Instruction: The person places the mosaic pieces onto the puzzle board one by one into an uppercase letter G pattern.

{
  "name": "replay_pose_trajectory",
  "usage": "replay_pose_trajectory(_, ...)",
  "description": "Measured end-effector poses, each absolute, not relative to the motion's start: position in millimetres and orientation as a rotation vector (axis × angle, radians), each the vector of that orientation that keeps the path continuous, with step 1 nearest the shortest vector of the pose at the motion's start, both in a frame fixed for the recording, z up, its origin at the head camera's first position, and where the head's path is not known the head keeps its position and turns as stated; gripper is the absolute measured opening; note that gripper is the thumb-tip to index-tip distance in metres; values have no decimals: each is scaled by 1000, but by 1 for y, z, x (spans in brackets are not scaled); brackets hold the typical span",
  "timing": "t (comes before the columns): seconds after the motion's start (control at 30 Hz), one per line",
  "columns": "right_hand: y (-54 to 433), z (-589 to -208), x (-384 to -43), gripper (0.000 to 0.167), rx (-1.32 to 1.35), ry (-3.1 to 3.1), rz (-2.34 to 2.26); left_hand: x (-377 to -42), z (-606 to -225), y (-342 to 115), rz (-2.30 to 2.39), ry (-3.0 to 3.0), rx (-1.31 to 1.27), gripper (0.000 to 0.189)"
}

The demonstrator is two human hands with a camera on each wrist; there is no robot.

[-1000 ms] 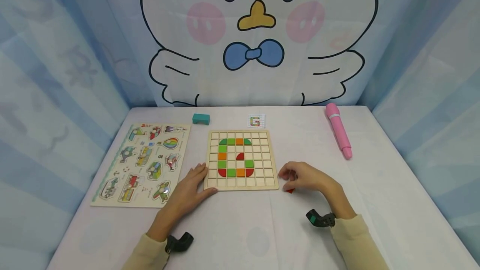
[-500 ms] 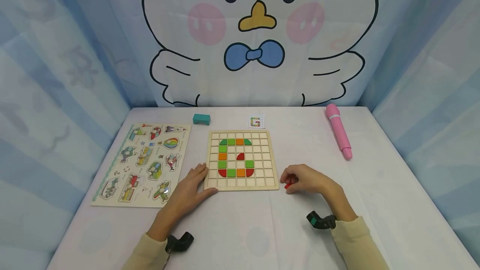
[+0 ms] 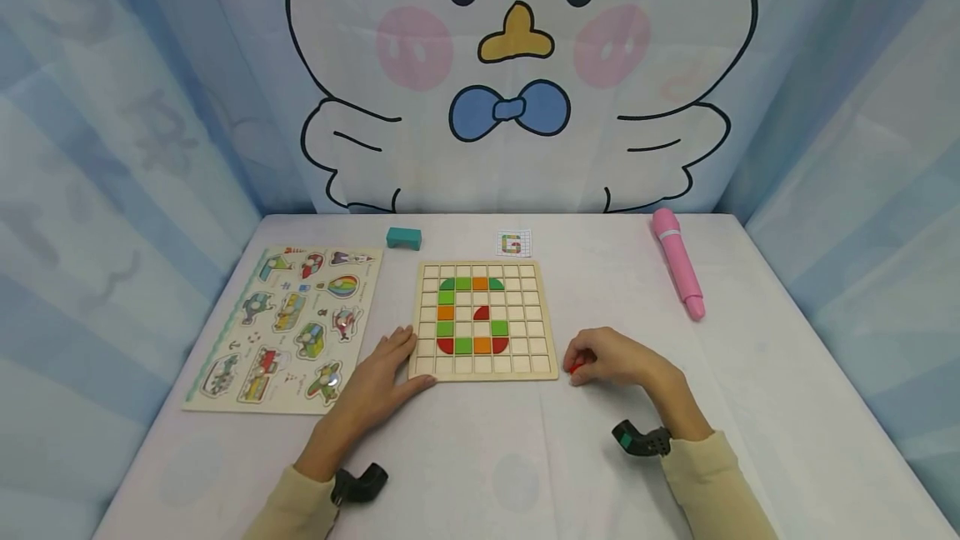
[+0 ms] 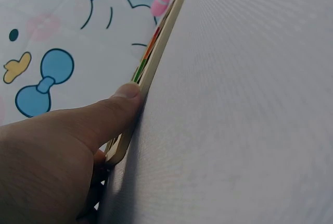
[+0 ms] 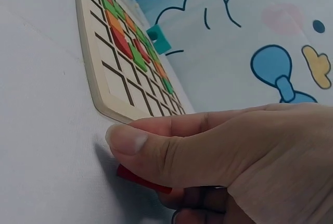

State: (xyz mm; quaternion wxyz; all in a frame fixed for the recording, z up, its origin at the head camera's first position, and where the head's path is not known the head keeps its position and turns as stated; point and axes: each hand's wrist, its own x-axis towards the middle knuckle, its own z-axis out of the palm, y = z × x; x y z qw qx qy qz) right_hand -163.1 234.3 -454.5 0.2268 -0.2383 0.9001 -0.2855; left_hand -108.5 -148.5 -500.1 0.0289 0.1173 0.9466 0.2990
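A wooden grid board (image 3: 540, 365) lies on the table with red, green and orange tiles set in a G-like shape. At the board's near left corner my left hand (image 3: 375, 386) rests, fingers fairly straight along the side and thumb (image 4: 117, 112) on the front edge. Just right of the board, my right hand (image 3: 618, 358) pinches a small red tile (image 5: 140, 178) between thumb and fingers, low over the cloth. The fingers hide most of that tile, so its full shape cannot be told. A quarter-round red tile (image 3: 482, 313) sits inside the pattern.
A small pattern card (image 3: 513, 242) lies behind the board, with a teal block (image 3: 403, 238) to its left. To the left is a picture puzzle board (image 3: 300, 332). A pink microphone-like stick (image 3: 678, 265) lies at the back right.
My right hand has drawn the red tile in between its fingers, so less of it shows now. The left hand and the board stay as they were.
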Motion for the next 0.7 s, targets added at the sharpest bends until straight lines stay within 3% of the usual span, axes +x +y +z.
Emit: replay_pose_trajectory(0.7,215,-448,-178,16,-705,2519,-944,-108,-498,-148,914,2912,349,82)
